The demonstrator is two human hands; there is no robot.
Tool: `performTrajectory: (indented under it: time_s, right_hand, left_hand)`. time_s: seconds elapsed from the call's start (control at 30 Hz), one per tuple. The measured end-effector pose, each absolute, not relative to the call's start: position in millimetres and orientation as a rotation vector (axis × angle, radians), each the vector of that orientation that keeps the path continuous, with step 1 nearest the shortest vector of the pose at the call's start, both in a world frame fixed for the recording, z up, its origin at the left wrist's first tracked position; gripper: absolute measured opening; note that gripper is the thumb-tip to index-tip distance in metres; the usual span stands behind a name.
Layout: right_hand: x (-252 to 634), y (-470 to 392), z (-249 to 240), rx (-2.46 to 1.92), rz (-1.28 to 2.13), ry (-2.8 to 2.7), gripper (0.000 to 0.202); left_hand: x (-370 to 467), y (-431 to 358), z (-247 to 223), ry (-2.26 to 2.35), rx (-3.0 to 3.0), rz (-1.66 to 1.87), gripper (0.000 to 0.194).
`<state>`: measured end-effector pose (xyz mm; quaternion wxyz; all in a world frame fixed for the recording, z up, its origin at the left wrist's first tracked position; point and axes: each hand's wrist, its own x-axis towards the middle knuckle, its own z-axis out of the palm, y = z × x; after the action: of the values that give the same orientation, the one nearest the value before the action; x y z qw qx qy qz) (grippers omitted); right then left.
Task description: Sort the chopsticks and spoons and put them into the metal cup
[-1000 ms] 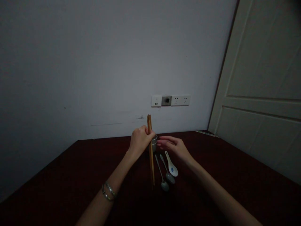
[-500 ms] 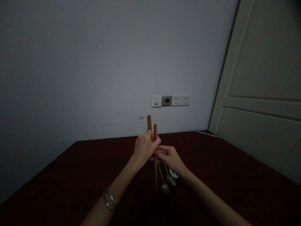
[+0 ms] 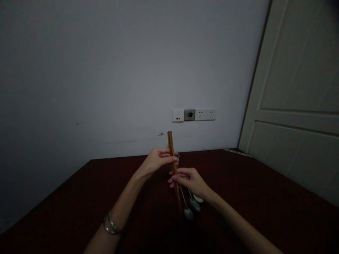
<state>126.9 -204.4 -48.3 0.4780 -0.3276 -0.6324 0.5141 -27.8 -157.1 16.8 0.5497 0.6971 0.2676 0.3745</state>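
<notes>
In the head view, wooden chopsticks [image 3: 171,143] stand almost upright between my hands, leaning slightly, with their lower ends toward me. My left hand [image 3: 160,158] pinches them around the upper half, thumb across the front. Lower down, my right hand [image 3: 189,179] has thumb and fingers closed on the same sticks. How many there are I cannot tell. Just behind my fingers shows the rim of a cup-like container [image 3: 178,155], mostly hidden. Below my right hand lie a metal spoon [image 3: 188,213], a second metal spoon [image 3: 195,205] and a whitish piece [image 3: 198,199], partly covered.
A dark red table [image 3: 116,190] reaches back to a pale wall [image 3: 119,88] with several sockets [image 3: 200,115]. On the right stands a panelled white door [image 3: 296,144]. A thin patterned strip [image 3: 237,152] lies at the table's back right edge.
Two separate groups of chopsticks have come together into one bundle. My left hand has shifted slightly left and opened its grip to a pinch. The cup-like rim has come into sight.
</notes>
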Motion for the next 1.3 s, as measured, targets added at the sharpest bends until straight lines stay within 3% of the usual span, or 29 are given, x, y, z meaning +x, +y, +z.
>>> performTrajectory:
  time_s: [0.27, 0.4, 0.6, 0.77, 1.3]
  right_hand:
    - [126.1, -204.5, -53.0, -0.831, 1.247, -1.561, 0.043]
    - [140.4, -202.5, -33.1, -0.853, 1.119, -1.641, 0.040]
    - [153.6, -208.2, 24.1, -0.870, 0.659, -1.599, 0.027]
    - [139.9, -208.0, 39.0, -0.821, 0.382, -1.734, 0.025]
    - [130.1, -198.8, 28.8, -0.826, 0.396, -1.749, 0.017]
  left_hand:
    - [-29.2, -163.0, 19.1, 0.661, 1.631, 0.866, 0.029]
    - [-32.6, -167.5, 25.1, 0.651, 1.656, 0.862, 0.029]
    - [-35.5, -173.2, 31.3, 0.635, 1.729, 0.878, 0.023]
    - [-35.9, -172.6, 30.9, 0.643, 1.764, 0.864, 0.025]
    - [-33.5, -166.0, 22.1, 0.616, 1.787, 0.794, 0.019]
